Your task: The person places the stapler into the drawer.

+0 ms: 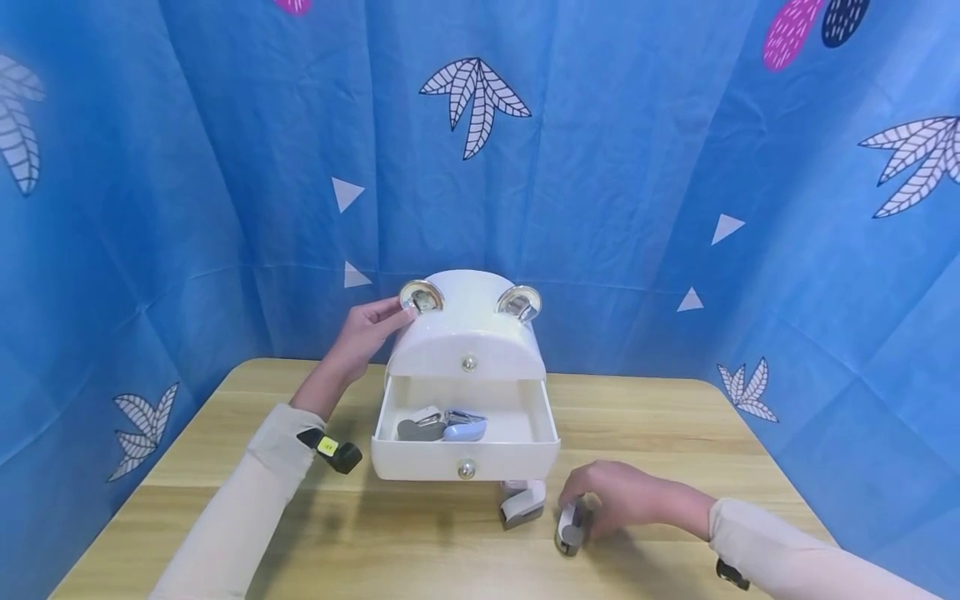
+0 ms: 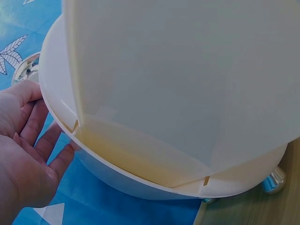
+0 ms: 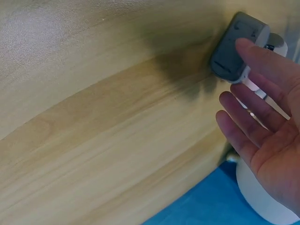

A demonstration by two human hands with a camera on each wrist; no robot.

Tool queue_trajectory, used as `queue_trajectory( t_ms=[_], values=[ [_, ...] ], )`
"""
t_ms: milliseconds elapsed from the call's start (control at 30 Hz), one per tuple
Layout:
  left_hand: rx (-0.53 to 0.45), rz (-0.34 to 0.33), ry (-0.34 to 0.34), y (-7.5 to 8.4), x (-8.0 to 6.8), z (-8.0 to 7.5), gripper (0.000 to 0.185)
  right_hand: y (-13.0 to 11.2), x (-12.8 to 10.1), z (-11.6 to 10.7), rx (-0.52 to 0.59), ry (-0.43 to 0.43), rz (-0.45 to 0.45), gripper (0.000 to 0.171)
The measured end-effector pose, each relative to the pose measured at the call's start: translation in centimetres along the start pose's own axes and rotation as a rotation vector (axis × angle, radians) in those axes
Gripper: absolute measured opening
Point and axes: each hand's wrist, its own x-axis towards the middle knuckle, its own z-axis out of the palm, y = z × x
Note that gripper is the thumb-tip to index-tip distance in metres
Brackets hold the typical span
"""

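White drawer point(image 1: 517, 462) holds two staplers point(image 1: 467, 431); right hand point(image 1: 622, 496) pinches one more stapler point(image 1: 572, 533).

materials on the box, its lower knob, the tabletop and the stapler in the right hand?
Box: probably plastic, glossy white; smooth, shiny shell.
Lower knob: metal or plated plastic, polished; bright mirror-like highlights.
Tabletop: wood or wood-look laminate, light sheen; grain shows.
Stapler: likely plastic casing, matte gray base; dull underside in the right wrist view.
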Motion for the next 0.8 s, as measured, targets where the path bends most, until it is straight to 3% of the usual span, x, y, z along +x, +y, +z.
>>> queue_trajectory(
  t_ms=[300, 467, 633, 800],
  values=[
    [0.004, 0.001, -0.002, 0.0, -0.1, 0.0, 0.052, 0.0, 0.4, 1.1, -0.074, -0.018, 0.052, 0.048],
    [0.002, 0.004, -0.01, 0.1, 0.2, -0.2, 0.052, -0.3, 0.4, 0.3, -0.064, -0.046, 0.065, 0.043],
    [-0.002, 0.009, -0.012, 0.0, 0.5, -0.4, 0.052, -1.0, 0.4, -2.4, -0.073, -0.061, 0.045, 0.031],
    [0.003, -0.002, -0.023, -0.1, 0.8, -0.5, 0.053, -2.9, 0.7, -6.8, -0.098, -0.088, 0.071, 0.026]
  ],
)
